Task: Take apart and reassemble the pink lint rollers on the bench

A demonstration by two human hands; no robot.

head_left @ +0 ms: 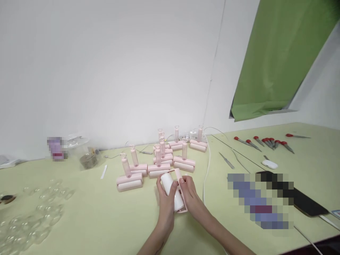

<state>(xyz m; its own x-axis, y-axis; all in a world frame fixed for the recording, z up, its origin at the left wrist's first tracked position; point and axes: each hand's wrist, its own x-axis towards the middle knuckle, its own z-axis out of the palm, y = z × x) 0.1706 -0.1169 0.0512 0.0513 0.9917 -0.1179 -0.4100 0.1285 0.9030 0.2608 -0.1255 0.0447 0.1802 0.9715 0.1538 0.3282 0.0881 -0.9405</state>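
Note:
My left hand [166, 196] is closed around a white adhesive roll [168, 184], thumb lying along its near side. With my right hand [190, 194] I grip the pink lint roller frame [178, 174], whose far and near ends show beside the roll. The roll and frame are tilted together just above the table; whether the roll is seated in the frame I cannot tell. Just beyond my hands stand several pink lint rollers [159, 170] with upright handles, the nearest at the left [129, 182].
A yellow-green table [101, 219] meets a white wall. Clear bubble-like pieces [32, 221] lie left, near a plastic bag [87, 152]. Several red-ended tools [269, 141], tweezers [226, 160], a white case [269, 164] and a dark phone-like slab [309, 203] lie right. A white cable [207, 166] runs nearby.

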